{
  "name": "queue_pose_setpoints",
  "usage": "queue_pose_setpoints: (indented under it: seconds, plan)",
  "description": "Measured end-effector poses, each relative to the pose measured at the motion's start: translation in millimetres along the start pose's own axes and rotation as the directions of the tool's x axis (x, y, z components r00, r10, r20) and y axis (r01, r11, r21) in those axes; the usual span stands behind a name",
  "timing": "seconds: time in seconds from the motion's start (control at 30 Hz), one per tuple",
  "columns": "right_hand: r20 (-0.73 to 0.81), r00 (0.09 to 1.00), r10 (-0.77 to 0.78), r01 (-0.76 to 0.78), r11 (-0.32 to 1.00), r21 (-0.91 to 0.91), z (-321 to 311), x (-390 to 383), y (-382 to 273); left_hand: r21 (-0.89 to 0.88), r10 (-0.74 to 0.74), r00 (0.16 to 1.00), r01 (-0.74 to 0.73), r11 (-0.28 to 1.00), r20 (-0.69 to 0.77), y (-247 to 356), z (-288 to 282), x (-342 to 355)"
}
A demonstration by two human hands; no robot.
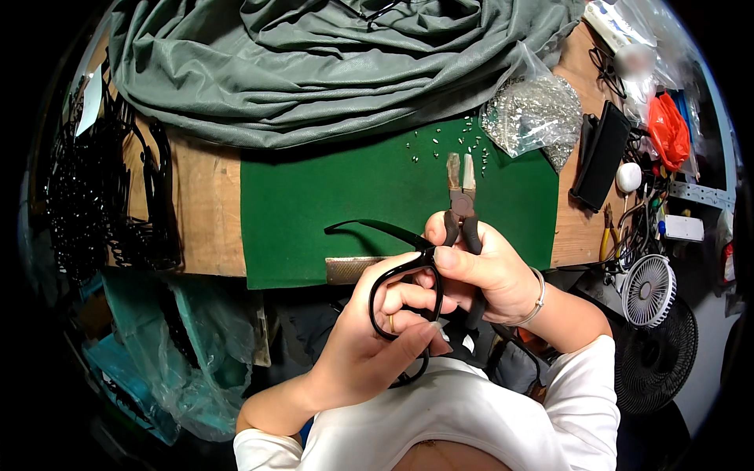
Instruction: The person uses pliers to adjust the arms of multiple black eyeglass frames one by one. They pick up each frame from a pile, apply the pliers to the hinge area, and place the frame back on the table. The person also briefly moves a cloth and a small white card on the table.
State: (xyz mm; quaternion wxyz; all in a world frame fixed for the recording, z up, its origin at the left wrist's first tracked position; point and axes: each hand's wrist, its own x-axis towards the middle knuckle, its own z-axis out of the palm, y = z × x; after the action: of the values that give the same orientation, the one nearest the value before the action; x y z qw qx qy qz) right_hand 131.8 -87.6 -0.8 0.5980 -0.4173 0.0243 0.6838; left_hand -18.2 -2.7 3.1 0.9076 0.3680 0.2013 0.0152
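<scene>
My left hand (377, 330) grips a black eyeglass frame (399, 233) by its rim, fingers passing through the lens opening. One temple arm points left over the green mat (314, 204). In my right hand (495, 271) are pliers (462, 204) with dark handles, jaws pointing away from me and slightly parted. The right thumb and fingertips also touch the frame near its hinge corner. Past the jaws, several small metal pieces (437, 141) lie scattered on the mat. A clear bag (530, 110) of similar pieces sits just beyond them to the right.
Grey cloth (314, 86) is heaped along the far side. Black frames (94, 188) pile up at the left. A flat textured strip (353, 271) lies at the mat's near edge. On the right are a black case (602, 157), yellow-handled pliers (607, 233) and a white fan (648, 290).
</scene>
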Motion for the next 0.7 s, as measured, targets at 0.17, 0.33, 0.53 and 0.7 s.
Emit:
queue_pose_setpoints:
  seconds: [0.17, 0.33, 0.53, 0.7]
  plan:
    - [0.035, 0.999, 0.002, -0.002, 1.0, -0.012, -5, 0, 0, 0.024, 0.006, 1.0, -0.006, 1.0, 0.016, 1, -1, 0]
    - [-0.021, 0.988, -0.151, 0.143, 0.968, -0.206, -3, -1, -1, 0.185, 0.079, 0.995, -0.066, 0.981, -0.064, -7, 4, 0]
    - [-0.034, 0.975, -0.22, 0.196, 0.921, -0.336, -4, -2, 0, 0.275, 0.025, 0.996, 0.0, 0.961, -0.086, -6, 6, -2]
    - [-0.031, 0.991, -0.128, 0.11, 0.931, -0.348, -2, -3, -7, 0.145, -0.036, 0.997, 0.047, 0.988, -0.075, 1, 2, -1]
